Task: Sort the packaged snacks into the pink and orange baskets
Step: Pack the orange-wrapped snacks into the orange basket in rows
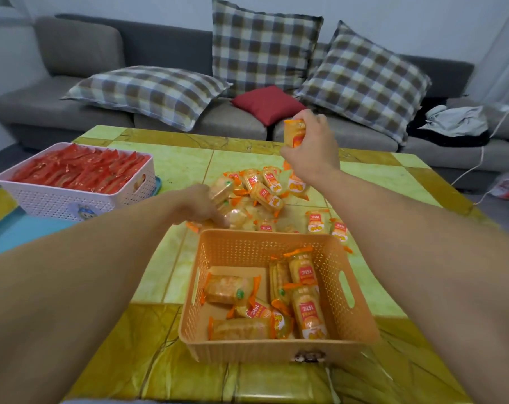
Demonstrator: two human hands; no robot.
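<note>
An orange basket (346, 290) stands at the near middle of the table and holds several orange snack packets (307, 310). Beyond it lies a loose pile of the same orange packets (265, 191). A pink basket (81, 196) at the far left is packed with red snack packets (78, 167). My right hand (311, 150) is raised above the pile and grips one orange packet (294, 132) upright. My left hand (200, 205) reaches into the near left side of the pile, fingers curled round a packet (221, 191) there.
The table (171, 164) has a yellow-green tiled top. A grey sofa (81, 71) with checked pillows (148, 91) and a red cushion (267, 103) runs behind it. Clothes (454, 121) and a white cable (480, 158) lie at the right.
</note>
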